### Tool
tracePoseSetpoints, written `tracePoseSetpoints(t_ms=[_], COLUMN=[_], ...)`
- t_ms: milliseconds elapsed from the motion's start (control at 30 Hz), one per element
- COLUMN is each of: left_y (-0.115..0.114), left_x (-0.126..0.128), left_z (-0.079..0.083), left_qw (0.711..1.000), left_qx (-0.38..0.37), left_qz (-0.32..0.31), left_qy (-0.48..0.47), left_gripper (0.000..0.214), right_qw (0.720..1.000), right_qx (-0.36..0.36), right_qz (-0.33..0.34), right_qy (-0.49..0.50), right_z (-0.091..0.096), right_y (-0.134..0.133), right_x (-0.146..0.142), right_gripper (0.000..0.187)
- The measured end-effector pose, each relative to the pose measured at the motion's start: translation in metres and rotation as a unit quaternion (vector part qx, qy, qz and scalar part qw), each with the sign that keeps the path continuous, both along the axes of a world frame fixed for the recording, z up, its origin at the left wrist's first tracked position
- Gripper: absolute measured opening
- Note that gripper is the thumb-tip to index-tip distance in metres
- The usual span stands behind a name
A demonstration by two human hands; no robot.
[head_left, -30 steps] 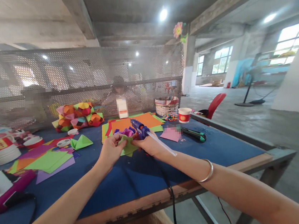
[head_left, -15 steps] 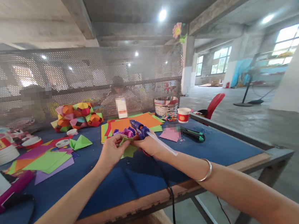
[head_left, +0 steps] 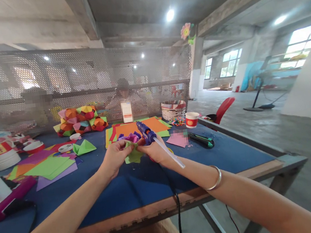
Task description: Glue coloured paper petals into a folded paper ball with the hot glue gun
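My left hand (head_left: 113,156) pinches a folded green paper piece (head_left: 133,155) in front of me, just above the table. My right hand (head_left: 156,151) is closed round a blue hot glue gun (head_left: 146,133), its nozzle pointing up and away. A clear glue stick (head_left: 170,153) juts out of the gun's back over my wrist. The right fingertips also reach the green paper's edge. Behind the fingers is a purple folded paper piece (head_left: 131,137); whether it is joined to the green one I cannot tell.
Coloured paper sheets (head_left: 156,124) are stacked ahead. A utility knife (head_left: 202,140), a paper cup (head_left: 192,120) and a basket (head_left: 174,110) stand right. Paper balls (head_left: 80,120), a folded green piece (head_left: 84,147) and loose sheets (head_left: 50,167) lie left. The gun's black cord (head_left: 178,203) hangs over the table edge.
The glue gun has tilted slightly and shifted a little to the right. More of the green paper shows between my hands, its edge now turned towards me.
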State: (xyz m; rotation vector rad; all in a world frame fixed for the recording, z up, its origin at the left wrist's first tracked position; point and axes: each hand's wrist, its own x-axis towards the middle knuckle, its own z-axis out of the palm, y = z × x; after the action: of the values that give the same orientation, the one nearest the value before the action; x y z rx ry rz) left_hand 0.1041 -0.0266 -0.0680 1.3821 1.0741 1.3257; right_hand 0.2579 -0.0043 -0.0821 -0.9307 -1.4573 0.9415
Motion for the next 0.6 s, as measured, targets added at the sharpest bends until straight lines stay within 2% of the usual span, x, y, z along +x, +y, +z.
tracePoseSetpoints(t_ms=[100,200,367,600], left_y=[-0.0016,-0.0024,-0.0009,0.0047], left_x=[0.0011,0.0007,-0.0005,-0.0041], left_z=[0.0007,0.0009,-0.0008,-0.0007], left_qw=[0.998,0.996,0.997,0.998], left_qx=[-0.063,-0.090,-0.077,-0.049], left_qz=[0.000,0.009,0.003,0.025], left_qy=[-0.023,-0.027,-0.021,-0.020], left_gripper=[0.043,0.043,0.035,0.035], right_qw=[1.000,1.000,1.000,0.994], right_qx=[0.012,0.022,0.001,0.065], right_qz=[0.005,0.020,0.014,-0.006], right_qy=[-0.002,0.000,-0.018,-0.085], right_z=[-0.0030,-0.0041,-0.0020,-0.0062], right_y=[0.0025,0.0035,0.0034,0.0087], right_x=[0.0004,0.0008,0.0025,0.0032], right_gripper=[0.026,0.026,0.027,0.017])
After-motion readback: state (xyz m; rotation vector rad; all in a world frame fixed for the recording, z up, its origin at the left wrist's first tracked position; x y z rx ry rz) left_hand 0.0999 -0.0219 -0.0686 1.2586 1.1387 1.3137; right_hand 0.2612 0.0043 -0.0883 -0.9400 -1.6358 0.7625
